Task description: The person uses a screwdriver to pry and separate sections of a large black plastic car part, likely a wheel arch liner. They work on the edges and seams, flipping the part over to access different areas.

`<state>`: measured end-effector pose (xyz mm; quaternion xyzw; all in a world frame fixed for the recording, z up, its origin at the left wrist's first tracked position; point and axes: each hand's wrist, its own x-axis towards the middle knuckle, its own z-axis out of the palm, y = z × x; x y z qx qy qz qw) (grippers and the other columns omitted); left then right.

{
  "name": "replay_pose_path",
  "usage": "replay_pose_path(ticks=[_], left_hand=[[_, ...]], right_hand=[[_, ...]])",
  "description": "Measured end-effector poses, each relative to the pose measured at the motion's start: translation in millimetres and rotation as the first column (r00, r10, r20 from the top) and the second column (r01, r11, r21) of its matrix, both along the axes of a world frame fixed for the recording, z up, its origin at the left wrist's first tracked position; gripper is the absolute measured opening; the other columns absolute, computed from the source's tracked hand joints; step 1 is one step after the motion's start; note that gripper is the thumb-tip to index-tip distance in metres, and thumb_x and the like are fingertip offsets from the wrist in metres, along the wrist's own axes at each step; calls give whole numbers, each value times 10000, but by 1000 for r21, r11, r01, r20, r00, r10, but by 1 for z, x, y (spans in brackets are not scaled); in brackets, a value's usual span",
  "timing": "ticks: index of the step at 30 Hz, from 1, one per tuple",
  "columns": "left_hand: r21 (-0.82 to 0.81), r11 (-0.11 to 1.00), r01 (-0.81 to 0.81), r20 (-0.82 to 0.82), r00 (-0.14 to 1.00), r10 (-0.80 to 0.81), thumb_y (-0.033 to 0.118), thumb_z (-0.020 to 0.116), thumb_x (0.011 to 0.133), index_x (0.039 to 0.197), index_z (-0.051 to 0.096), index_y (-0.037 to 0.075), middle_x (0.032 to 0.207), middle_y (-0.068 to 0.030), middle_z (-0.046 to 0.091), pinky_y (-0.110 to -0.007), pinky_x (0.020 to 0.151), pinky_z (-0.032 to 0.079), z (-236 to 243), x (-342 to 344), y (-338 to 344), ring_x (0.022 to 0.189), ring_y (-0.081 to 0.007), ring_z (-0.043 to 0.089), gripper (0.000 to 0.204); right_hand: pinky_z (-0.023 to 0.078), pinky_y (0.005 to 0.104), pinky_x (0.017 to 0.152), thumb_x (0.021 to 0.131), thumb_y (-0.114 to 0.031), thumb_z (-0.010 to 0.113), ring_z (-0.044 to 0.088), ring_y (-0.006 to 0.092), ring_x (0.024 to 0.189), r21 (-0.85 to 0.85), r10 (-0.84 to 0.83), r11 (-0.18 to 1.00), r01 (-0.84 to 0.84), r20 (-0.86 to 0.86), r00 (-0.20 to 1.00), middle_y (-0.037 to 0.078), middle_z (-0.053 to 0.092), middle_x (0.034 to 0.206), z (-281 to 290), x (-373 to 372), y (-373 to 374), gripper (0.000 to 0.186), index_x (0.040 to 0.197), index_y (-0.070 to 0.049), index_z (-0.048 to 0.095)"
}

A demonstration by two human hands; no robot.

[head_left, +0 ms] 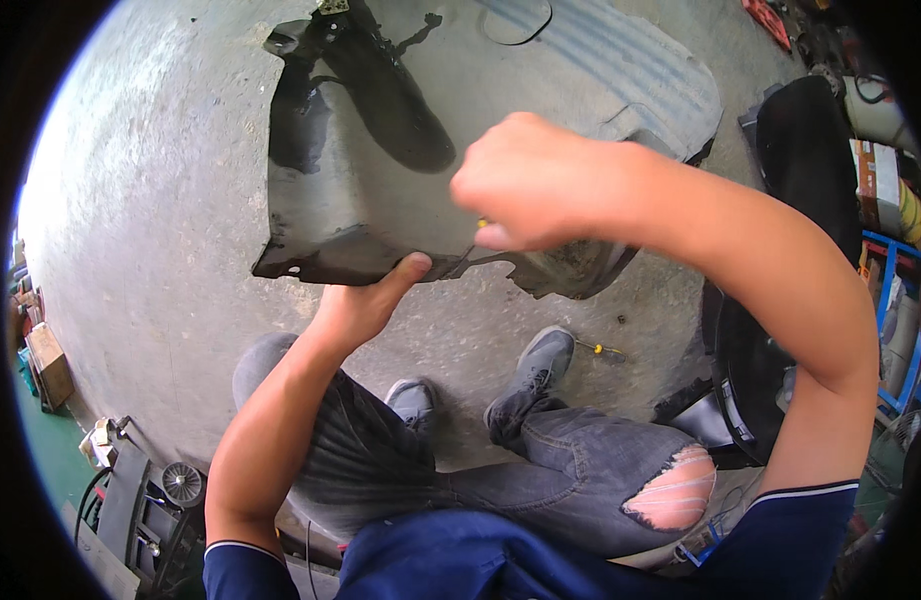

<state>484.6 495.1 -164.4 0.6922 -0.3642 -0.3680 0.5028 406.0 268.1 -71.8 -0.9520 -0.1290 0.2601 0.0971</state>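
Navy shirt (450,560) is bunching below. Left grip (365,302) is grasping a molded panel (405,205), right grip (530,188) clenching a yellow-ended tool (482,223).

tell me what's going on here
The person's left hand grips the near edge of a large, stained grey panel. The right hand is closed around a thin tool showing some yellow, angled toward that edge. Another yellow tool lies on the floor beside the right shoe.
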Motion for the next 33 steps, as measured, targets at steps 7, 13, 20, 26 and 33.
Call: replay_pose_path(ticks=[7,13,20,26,33], left_hand=[[-2,997,72,58,996,-72,182,719,910,1075,652,-18,959,-120,688,-361,797,508,4,4,-10,882,-224,634,268],[-65,998,9,39,999,-6,201,709,914,1069,662,-10,968,-135,696,-391,798,510,-4,2,-4,893,-256,646,266],[75,994,81,61,994,-86,220,708,916,1073,671,4,970,-135,706,-387,802,513,5,4,-1,884,-268,654,269],[8,999,52,73,996,-53,241,706,916,1055,676,6,955,-144,708,-395,794,514,9,5,3,875,-291,661,274],[74,993,93,109,989,-101,273,702,918,1026,677,16,931,-133,705,-394,779,512,24,11,6,859,-291,659,280]], right_hand=[[506,358,666,824,-335,647,646,204,730,131,-396,790,599,-635,663,110,694,795,9,-4,-38,351,926,-7,718],[546,462,693,850,-269,653,684,381,746,44,-121,991,129,-153,981,162,699,759,22,1,13,255,841,-20,708],[556,471,658,794,-188,671,676,398,703,-38,-134,991,130,-141,981,206,668,703,24,-11,45,190,745,-6,694],[534,492,729,819,-237,647,676,415,776,123,-485,846,519,-224,845,250,671,763,18,-35,34,274,816,32,696],[523,429,725,879,-312,634,696,312,768,270,-719,422,865,-482,501,215,701,800,1,-76,52,365,925,41,715]])
